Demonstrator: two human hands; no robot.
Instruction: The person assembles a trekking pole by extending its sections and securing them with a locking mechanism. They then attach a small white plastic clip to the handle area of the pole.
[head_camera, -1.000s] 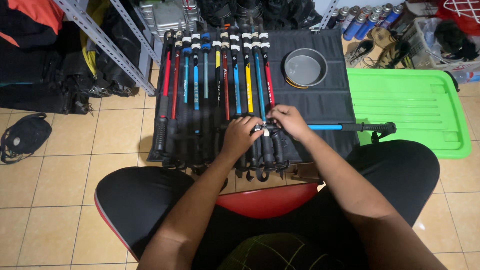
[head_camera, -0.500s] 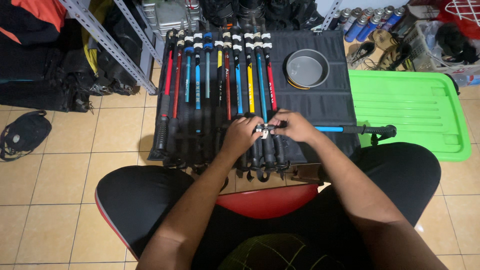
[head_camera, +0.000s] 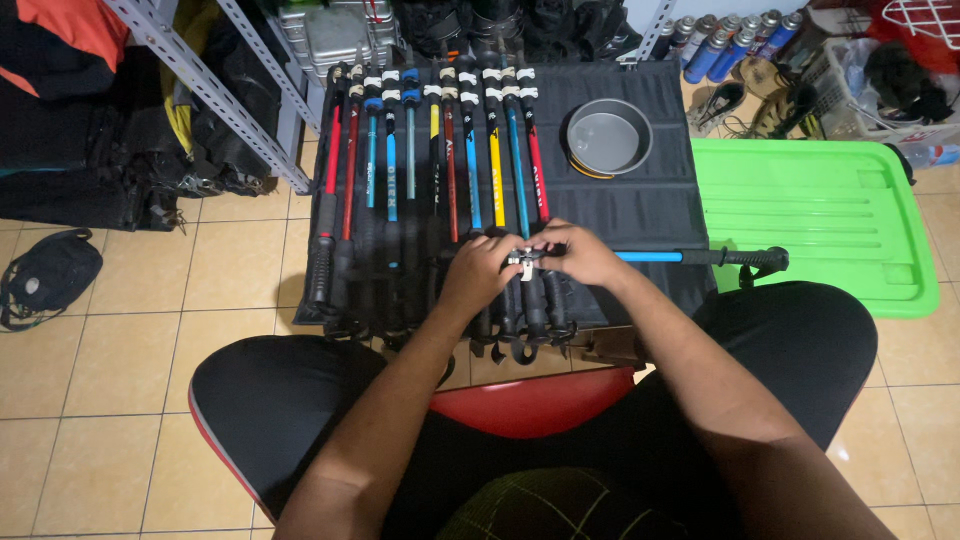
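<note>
Blue and black, the trekking pole (head_camera: 690, 257) lay crosswise over the black mat (head_camera: 640, 200), its grip end out over the green lid (head_camera: 810, 220). My left hand (head_camera: 480, 272) and right hand (head_camera: 580, 255) were both closed around its near end, pinching a small white clip (head_camera: 523, 266). I judged the pole light, stiff and smooth along the shaft, so best held at the rubbery grip or at the joint. Other poles (head_camera: 440, 160) lay in a row beside a grey pan (head_camera: 608, 138).
</note>
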